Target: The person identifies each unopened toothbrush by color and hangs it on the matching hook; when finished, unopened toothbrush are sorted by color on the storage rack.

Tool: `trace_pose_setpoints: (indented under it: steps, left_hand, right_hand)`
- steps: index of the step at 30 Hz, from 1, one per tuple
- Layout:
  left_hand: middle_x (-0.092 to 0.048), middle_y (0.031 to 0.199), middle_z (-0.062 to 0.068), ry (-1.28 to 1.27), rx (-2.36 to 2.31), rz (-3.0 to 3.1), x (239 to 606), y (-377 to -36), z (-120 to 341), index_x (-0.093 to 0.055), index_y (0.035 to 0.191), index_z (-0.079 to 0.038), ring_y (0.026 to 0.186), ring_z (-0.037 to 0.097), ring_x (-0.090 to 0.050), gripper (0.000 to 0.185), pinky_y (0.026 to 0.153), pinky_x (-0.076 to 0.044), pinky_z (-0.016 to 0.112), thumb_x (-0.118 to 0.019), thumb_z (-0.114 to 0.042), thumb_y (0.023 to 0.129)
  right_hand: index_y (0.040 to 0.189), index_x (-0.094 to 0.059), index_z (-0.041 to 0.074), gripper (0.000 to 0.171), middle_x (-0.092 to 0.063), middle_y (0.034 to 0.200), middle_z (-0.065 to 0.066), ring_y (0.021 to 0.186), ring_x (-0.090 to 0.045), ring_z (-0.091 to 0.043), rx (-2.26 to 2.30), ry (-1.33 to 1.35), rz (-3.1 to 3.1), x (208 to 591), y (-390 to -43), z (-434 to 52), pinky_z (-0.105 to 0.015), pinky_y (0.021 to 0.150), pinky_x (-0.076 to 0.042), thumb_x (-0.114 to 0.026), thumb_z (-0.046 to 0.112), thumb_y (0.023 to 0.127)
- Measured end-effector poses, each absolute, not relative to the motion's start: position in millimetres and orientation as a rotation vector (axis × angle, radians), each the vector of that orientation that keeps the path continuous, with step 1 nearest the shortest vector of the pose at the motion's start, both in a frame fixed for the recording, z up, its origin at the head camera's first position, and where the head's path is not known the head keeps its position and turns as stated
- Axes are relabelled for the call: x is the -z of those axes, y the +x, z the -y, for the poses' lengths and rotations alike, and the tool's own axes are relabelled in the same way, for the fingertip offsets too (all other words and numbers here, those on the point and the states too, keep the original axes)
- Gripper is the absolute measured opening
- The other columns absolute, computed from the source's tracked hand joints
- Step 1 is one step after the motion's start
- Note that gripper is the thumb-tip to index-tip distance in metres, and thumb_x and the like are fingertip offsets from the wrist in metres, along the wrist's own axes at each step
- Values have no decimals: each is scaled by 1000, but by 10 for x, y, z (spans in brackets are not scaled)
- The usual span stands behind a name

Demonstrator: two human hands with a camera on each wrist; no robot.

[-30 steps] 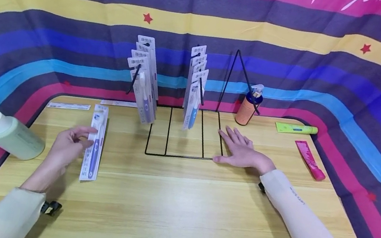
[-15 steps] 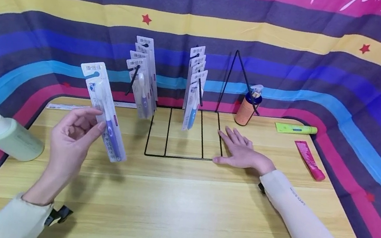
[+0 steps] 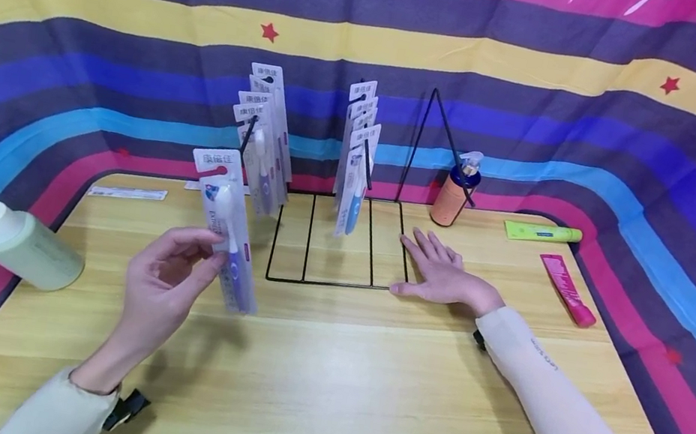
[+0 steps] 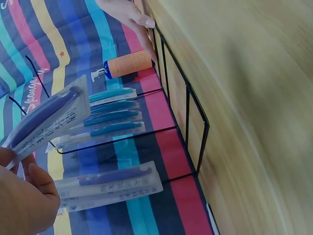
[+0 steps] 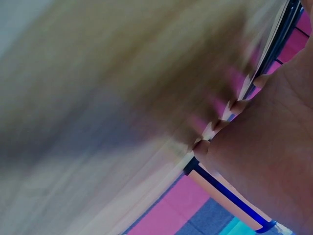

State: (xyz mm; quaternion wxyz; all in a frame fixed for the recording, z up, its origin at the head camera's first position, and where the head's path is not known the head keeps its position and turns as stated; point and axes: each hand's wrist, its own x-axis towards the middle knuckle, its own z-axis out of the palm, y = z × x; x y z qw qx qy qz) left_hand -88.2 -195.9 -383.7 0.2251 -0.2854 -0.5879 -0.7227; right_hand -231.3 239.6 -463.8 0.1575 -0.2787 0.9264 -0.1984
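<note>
Toothbrush pack (image 3: 227, 228) moved nearer rack (image 3: 343, 247).

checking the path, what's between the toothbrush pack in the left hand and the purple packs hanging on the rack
Nothing in the head view: only bare table between the held toothbrush pack in the left hand and the hanging purple packs.

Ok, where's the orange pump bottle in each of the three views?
Head: the orange pump bottle stands at the back of the table, right of the wire rack, beyond the right hand.
Left wrist: upper left, lying sideways in the picture, just below the right hand's fingertips.
Right wrist: a blurred orange and blue edge at the bottom right, probably the bottle.
Shared landmark: the right hand.
</note>
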Motion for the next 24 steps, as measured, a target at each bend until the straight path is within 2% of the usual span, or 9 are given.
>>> trace_pose_setpoints:
  steps: [6,12,14,21,24]
  left_hand:
    - [-75,114,17,-751,1946,1690,3875,-978,1914,-63,121,23,98,21,-66,25,91,-56,28,-67,20,97]
    - [-74,114,12,-653,1843,1811,3857,-1107,1881,-66,122,19,95,19,-65,28,90,-54,26,-63,24,95]
    - [-75,116,11,-629,1816,1832,3863,-1184,1874,-66,123,19,97,20,-65,29,89,-54,26,-64,24,95]
    - [-73,121,12,-572,1699,1904,3850,-1512,1904,-69,127,15,107,24,-63,30,83,-50,25,-68,18,97]
    - [-72,120,13,-570,1688,1909,3840,-1615,1927,-69,125,14,107,24,-62,29,83,-49,25,-68,17,97]
  right_hand:
    - [177,-14,14,114,1,181,-21,164,8,-48,542,-793,-2662,4662,-2313,-2402,-80,119,-2,-63,79,96]
    - [177,-12,19,116,3,182,-15,165,10,-41,531,-775,-2675,4773,-2349,-2425,-77,122,-2,-60,83,94]
    - [178,-11,21,116,4,183,-12,166,11,-38,515,-761,-2678,4786,-2356,-2422,-74,123,-2,-59,85,94]
    - [177,-14,16,115,2,182,-18,165,8,-44,533,-786,-2666,4681,-2331,-2373,-78,121,-1,-62,81,95]
    - [177,-12,17,116,3,182,-16,165,10,-42,520,-780,-2664,4676,-2330,-2363,-77,122,-1,-60,83,94]
